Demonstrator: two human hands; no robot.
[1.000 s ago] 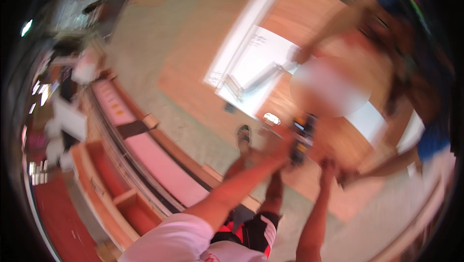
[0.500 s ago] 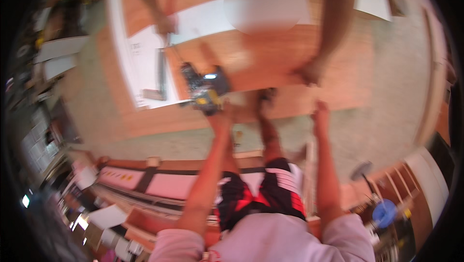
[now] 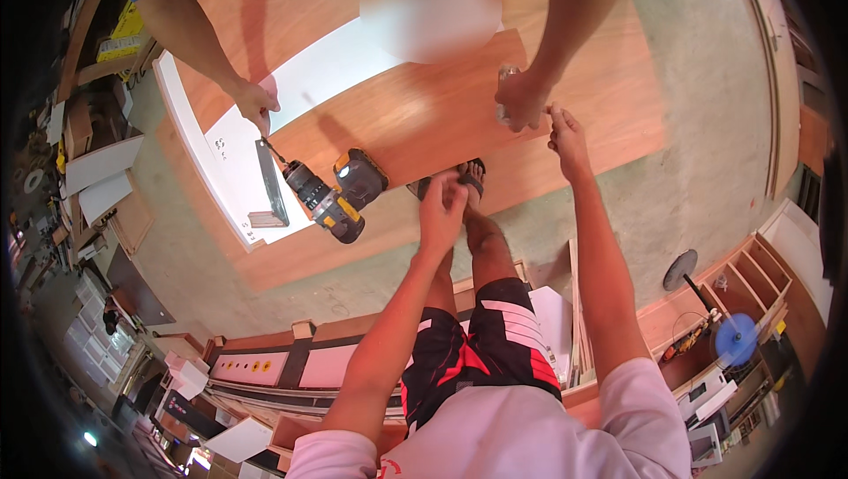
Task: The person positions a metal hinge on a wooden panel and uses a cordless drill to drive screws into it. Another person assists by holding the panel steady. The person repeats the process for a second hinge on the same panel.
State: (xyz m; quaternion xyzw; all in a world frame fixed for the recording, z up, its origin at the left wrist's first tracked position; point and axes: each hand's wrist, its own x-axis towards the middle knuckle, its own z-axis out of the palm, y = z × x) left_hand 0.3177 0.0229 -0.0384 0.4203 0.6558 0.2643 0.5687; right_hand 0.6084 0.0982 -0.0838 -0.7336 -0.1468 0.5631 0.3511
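My left hand (image 3: 441, 212) hovers above my feet, by the near edge of the wooden board (image 3: 415, 117). Its fingers are curled together, and whatever they may pinch is too small to make out. Close to a co-worker's hand (image 3: 527, 101), my right hand (image 3: 568, 141) is closed with thumb and fingers pinched, their content not clear. That co-worker's hand holds a small clear container or bag (image 3: 504, 95). A yellow and black cordless drill (image 3: 334, 207) rests at the board's near left, touched by neither of my hands, its bit toward a try square (image 3: 272, 183).
The co-worker's other hand (image 3: 258, 105) is at the square's far end, over a white panel (image 3: 231, 156). A long white strip (image 3: 331, 59) crosses the board. Behind me lie panels and a wooden frame (image 3: 738, 280); offcuts (image 3: 106, 165) stack at the left.
My left hand has let go of the drill and drawn back to the right. My right hand has come up toward the co-worker's hand, which now holds a clear container or bag.
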